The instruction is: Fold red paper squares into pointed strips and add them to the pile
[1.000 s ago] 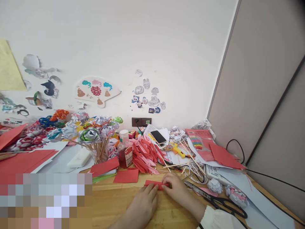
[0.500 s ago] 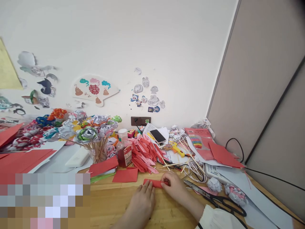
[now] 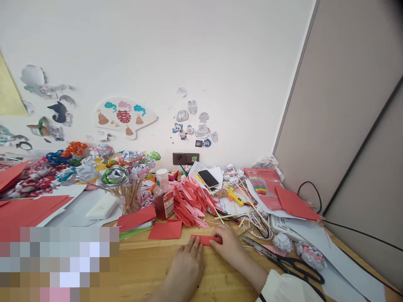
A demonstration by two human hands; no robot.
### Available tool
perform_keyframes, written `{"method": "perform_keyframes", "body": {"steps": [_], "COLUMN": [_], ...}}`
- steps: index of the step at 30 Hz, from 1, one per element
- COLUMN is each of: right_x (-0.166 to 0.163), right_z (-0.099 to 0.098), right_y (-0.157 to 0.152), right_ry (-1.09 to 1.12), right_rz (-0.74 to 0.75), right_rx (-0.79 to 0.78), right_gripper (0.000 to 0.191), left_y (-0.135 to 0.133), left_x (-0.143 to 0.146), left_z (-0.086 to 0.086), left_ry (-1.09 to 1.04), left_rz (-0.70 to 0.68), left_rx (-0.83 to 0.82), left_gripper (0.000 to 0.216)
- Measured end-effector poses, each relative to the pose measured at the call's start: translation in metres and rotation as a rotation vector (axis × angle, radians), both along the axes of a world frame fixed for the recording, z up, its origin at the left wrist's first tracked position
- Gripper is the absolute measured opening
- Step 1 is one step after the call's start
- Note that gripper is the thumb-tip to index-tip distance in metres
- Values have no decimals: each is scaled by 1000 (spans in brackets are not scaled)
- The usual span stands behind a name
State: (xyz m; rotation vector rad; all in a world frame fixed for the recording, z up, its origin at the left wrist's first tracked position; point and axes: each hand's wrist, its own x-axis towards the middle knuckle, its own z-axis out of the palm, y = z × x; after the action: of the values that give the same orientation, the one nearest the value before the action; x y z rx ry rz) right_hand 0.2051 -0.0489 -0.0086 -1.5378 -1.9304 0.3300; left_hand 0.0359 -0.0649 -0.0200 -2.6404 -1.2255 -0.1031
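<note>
On the wooden table point(image 3: 151, 268) lies a narrow folded strip of red paper point(image 3: 205, 240). My left hand point(image 3: 189, 258) rests flat, its stretched fingertips pressing on the strip's left part. At the right end, my right hand point(image 3: 227, 242) pinches the strip between thumb and fingers, which partly cover that end. A flat red paper sheet point(image 3: 165, 230) lies just beyond my left hand. Large black-handled scissors point(image 3: 280, 258) rest to the right of my right forearm.
Behind are a heap of folded red paper strips point(image 3: 192, 201), a glass bottle point(image 3: 162, 197), a phone point(image 3: 208, 178) and a yellow glue gun point(image 3: 234, 196). Paper flowers point(image 3: 115, 175) stand at left. A bead string point(image 3: 256, 226) and crumpled white paper point(image 3: 282, 242) lie right.
My right thumb and fingers have shifted slightly along the strip's right end, and the strip looks flatter. My left hand stays nearly in place. The view has moved slightly.
</note>
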Motion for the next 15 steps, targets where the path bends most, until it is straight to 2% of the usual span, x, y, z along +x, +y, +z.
{"method": "perform_keyframes", "body": {"steps": [5, 15], "right_x": [1, 1], "right_z": [-6, -10], "right_y": [2, 4], "right_ry": [-10, -28], "right_rz": [-4, -14], "right_rx": [6, 15], "right_gripper": [9, 8], "left_y": [-1, -1], "left_x": [0, 2], "left_z": [0, 1], "left_ry": [8, 27], "left_rz": [22, 52], "left_rx": [22, -39], "left_gripper": [38, 39]}}
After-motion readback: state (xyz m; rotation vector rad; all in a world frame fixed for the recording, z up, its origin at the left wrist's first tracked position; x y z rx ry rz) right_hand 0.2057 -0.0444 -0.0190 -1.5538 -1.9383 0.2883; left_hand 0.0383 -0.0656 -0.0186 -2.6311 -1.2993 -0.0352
